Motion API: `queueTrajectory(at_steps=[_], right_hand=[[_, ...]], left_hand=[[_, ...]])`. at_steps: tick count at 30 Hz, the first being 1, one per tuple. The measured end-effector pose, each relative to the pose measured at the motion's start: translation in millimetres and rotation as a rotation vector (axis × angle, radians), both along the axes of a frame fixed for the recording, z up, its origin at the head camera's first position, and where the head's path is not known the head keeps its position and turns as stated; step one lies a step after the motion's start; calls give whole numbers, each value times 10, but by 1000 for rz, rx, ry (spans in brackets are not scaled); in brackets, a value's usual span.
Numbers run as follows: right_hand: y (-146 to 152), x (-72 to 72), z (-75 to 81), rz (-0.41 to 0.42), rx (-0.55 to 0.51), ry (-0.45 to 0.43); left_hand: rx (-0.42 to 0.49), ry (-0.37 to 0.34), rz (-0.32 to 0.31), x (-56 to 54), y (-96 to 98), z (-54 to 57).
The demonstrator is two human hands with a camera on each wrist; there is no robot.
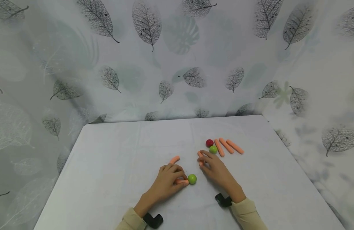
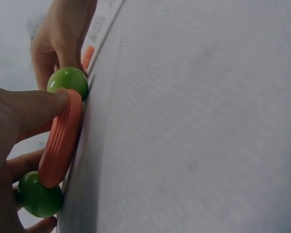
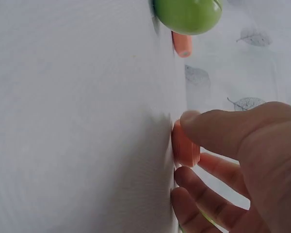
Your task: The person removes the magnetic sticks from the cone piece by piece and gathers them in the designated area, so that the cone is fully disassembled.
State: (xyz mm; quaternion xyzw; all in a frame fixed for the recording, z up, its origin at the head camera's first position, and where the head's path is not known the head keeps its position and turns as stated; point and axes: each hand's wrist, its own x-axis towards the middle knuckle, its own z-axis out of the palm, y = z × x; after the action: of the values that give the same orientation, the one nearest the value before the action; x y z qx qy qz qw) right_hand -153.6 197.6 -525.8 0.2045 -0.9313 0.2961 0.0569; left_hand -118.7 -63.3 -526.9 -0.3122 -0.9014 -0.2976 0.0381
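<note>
My left hand (image 1: 167, 179) pinches a ridged orange stick (image 2: 63, 141) between thumb and fingers, low over the white table. A shiny green ball (image 1: 192, 179) sits against the stick's right end. At its other end the left wrist view shows a second green ball (image 2: 40, 195), which the hand hides in the head view. Just beyond the left knuckles, a curved orange stick (image 1: 174, 159) pokes out. Farther right, my right hand (image 1: 216, 167) holds another orange stick (image 3: 185, 145) by thumb and fingers, close to the tabletop.
Beyond the right hand lie a red ball (image 1: 209, 143), a green ball (image 1: 213, 149) and three orange sticks (image 1: 227, 146) side by side. The white table (image 1: 113, 143) ends at a leaf-patterned cloth backdrop (image 1: 131, 86). Black wrist mounts (image 1: 153, 220) sit below both hands.
</note>
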Motion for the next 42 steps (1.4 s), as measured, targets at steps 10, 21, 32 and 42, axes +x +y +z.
queueTrajectory(at_steps=[10, 21, 32, 42], right_hand=[[-9, 4, 32, -142, 31, 23], [27, 26, 34, -266, 48, -15], [58, 25, 4, -260, 78, -43], [55, 20, 88, -252, 66, -78]], left_hand=[[16, 5, 8, -6, -7, -8], [11, 4, 5, -14, -10, -19], [22, 3, 5, 12, -5, -8], [-15, 59, 74, -27, 23, -5]])
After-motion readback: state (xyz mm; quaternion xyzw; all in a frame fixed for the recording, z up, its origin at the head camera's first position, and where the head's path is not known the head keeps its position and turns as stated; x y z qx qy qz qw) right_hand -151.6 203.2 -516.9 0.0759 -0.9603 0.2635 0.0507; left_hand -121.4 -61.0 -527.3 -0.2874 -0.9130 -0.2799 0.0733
